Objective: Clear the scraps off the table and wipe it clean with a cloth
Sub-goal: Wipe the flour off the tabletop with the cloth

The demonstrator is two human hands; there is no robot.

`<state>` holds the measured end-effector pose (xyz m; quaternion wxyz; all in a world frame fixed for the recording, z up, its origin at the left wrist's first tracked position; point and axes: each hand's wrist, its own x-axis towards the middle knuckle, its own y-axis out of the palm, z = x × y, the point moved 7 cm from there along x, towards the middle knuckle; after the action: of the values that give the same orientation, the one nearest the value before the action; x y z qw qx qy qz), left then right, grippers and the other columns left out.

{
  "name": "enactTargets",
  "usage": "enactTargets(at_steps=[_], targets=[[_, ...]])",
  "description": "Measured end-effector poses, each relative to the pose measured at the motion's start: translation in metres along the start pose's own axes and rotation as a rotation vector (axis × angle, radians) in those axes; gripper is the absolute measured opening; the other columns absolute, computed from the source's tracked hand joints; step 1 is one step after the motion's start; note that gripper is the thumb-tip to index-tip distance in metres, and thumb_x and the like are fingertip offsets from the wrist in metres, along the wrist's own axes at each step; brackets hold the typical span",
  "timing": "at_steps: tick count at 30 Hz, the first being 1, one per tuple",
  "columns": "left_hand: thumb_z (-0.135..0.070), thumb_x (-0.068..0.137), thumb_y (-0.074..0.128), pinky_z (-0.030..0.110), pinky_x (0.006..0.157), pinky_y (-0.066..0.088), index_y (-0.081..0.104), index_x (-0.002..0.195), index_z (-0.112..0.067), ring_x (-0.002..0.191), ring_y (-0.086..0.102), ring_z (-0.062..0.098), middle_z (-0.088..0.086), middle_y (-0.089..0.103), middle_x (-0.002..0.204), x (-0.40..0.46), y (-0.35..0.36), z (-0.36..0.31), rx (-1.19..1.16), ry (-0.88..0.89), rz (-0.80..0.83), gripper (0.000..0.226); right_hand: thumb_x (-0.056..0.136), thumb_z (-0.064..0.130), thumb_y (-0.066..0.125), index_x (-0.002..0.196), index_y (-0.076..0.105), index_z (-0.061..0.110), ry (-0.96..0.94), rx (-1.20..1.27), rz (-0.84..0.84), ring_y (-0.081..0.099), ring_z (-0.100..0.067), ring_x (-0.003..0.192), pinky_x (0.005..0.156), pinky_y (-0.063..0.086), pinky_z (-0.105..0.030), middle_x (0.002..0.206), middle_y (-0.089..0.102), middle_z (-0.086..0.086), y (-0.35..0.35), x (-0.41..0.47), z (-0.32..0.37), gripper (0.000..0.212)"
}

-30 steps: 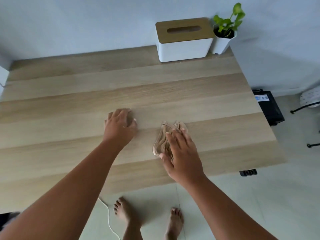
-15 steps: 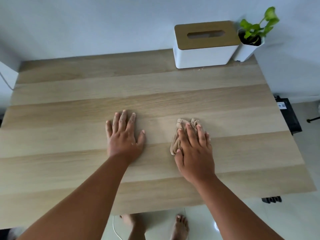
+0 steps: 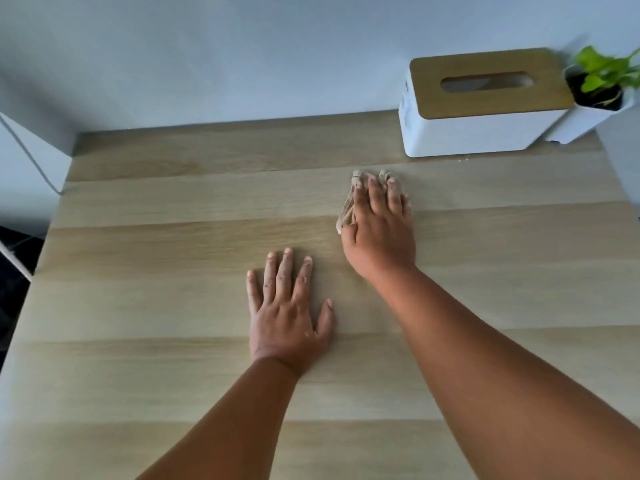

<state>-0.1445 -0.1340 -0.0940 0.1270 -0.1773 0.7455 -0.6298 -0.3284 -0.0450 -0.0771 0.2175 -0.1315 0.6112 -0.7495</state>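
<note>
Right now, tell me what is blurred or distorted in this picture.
Head view: the green potted plant at the right edge is smeared by motion blur; the wide lens bows the light wooden table edges; the right hand on the beige cloth looks slightly soft; light is even, without glare.

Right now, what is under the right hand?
A bunched tan cloth lies under the right hand, pressed flat to the wooden table. Only its left edge and far tips show; the palm covers the rest.
</note>
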Motion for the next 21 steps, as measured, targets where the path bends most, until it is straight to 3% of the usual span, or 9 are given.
enactTargets(at_steps=[5, 7, 10, 13, 21], targets=[[-0.061, 0.090, 0.040, 0.059, 0.125, 0.009, 0.036, 0.156, -0.018, 0.158, 0.004, 0.026, 0.007, 0.020, 0.169, 0.003, 0.004, 0.001, 0.029, -0.006, 0.032, 0.079, 0.092, 0.044, 0.036, 0.156, 0.038, 0.029, -0.528, -0.007, 0.115, 0.014, -0.032, 0.157, 0.125, 0.016, -0.053, 0.167, 0.030, 0.001, 0.017, 0.019, 0.090, 0.065], [-0.061, 0.090, 0.039, 0.059, 0.125, 0.009, 0.036, 0.156, -0.017, 0.158, 0.003, 0.025, 0.006, 0.019, 0.169, 0.003, 0.004, 0.002, 0.030, -0.009, 0.038, 0.079, 0.094, 0.041, 0.045, 0.154, 0.042, 0.027, -0.592, -0.026, 0.140, 0.013, -0.031, 0.157, 0.125, 0.015, -0.053, 0.167, 0.029, 0.001, 0.020, 0.019, 0.094, 0.061], [-0.060, 0.091, 0.039, 0.059, 0.125, 0.009, 0.037, 0.155, -0.018, 0.158, 0.003, 0.025, 0.006, 0.019, 0.169, 0.002, 0.003, 0.003, 0.022, -0.005, 0.038, 0.077, 0.094, 0.039, 0.042, 0.153, 0.044, 0.025, -0.595, -0.040, 0.113, 0.013, -0.028, 0.157, 0.125, 0.017, -0.051, 0.167, 0.030, 0.002, 0.015, 0.014, 0.070, 0.061], [-0.059, 0.091, 0.039, 0.059, 0.124, 0.009, 0.036, 0.156, -0.020, 0.158, 0.004, 0.024, 0.006, 0.019, 0.169, 0.002, 0.002, 0.003, 0.003, -0.003, 0.037, 0.076, 0.092, 0.042, 0.027, 0.155, 0.042, 0.024, -0.510, -0.050, 0.084, 0.016, -0.027, 0.157, 0.124, 0.021, -0.049, 0.166, 0.032, 0.003, 0.000, 0.006, 0.022, 0.067], [-0.061, 0.090, 0.038, 0.059, 0.125, 0.008, 0.037, 0.155, -0.021, 0.158, 0.005, 0.024, 0.006, 0.022, 0.168, 0.002, 0.000, 0.002, -0.011, 0.000, 0.029, 0.076, 0.090, 0.026, 0.031, 0.150, 0.047, 0.006, -0.175, -0.064, -0.025, 0.033, -0.035, 0.151, 0.122, 0.029, -0.054, 0.162, 0.038, -0.014, -0.055, -0.038, -0.203, 0.065]])
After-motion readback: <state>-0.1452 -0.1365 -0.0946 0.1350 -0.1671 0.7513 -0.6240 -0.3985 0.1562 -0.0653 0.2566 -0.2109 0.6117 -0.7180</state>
